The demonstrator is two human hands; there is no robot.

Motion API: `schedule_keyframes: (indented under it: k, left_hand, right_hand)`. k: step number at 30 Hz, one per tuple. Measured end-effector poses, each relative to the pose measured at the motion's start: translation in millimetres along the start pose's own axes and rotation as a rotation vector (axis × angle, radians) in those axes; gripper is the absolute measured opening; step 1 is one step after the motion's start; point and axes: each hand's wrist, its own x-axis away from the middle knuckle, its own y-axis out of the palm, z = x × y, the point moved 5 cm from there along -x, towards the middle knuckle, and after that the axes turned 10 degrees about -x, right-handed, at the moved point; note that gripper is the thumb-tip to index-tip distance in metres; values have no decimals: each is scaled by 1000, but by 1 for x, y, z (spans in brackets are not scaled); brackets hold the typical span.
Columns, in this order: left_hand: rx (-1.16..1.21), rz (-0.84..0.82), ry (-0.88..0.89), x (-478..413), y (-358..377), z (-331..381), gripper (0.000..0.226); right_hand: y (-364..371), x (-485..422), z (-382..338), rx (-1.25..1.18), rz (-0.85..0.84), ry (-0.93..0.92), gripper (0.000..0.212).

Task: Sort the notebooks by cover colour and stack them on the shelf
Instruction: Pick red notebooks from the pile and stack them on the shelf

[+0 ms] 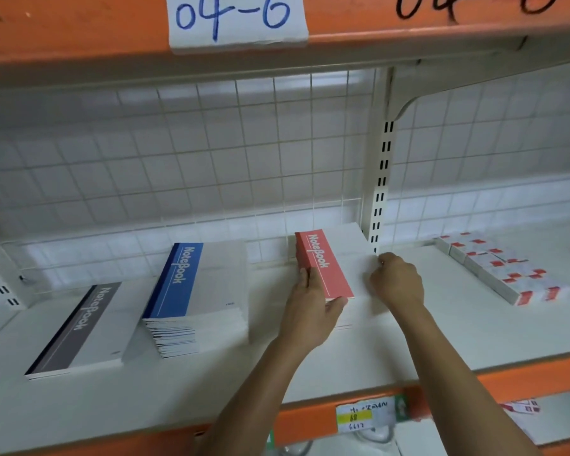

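Three notebook stacks lie on the white shelf [178, 390]. At the left is a thin grey-covered stack [79, 334]. A taller blue-covered stack [191, 291] sits in the middle, and a red-covered stack [326, 261] stands to the right against the wire back. My left hand [310, 304] grips the red stack's near left corner, fingers along its spine and thumb on the front edge. My right hand [397, 281] holds the stack's right edge with curled fingers, close to the slotted upright.
A slotted upright post [380, 192] rises just right of the red stack. Red-and-white packs [504, 274] lie in a row on the shelf's right part. An orange shelf edge with a paper label [237, 21] hangs overhead. Price tags [362, 414] stick to the lower orange rim.
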Motion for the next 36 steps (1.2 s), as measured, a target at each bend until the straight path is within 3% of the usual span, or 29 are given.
schedule_keyframes:
  k: [3,5,8,13,16,19,23,25,29,36]
  left_hand:
    - [46,-68,-39,2,-4,2,79]
    - [119,-71,-82,8,-17,6,75]
    - [82,82,-71,15,-62,7,53]
    - [-45,261,-132,30,-133,-47,47]
    - [-66,375,-339,46,-155,-105,49]
    - [121,570,-498,72,-157,-149,39]
    - [517,720,-604,94,-140,-175,45]
    - [679,732,-653,93,-132,-178,51]
    - [721,714,-720,86,-128,-173,48]
    - [785,598,-743,70,-106,-200,50]
  right_hand:
    - [-2,3,-3,41,16,-19,32]
    - [-7,8,-16,53,137,-142,32]
    - [-4,28,-54,-104,228,-371,38]
    - [44,81,-122,-356,-24,-567,39]
    - [89,107,-134,-422,-185,-487,44]
    - [125,124,-130,-557,-297,-270,48]
    - [151,138,-126,-752,-234,-82,51]
    - [152,141,-126,-807,-114,-24,48]
    - [152,144,-129,-811,34,39,49]
    - [155,141,-133,-684,-4,-5,46]
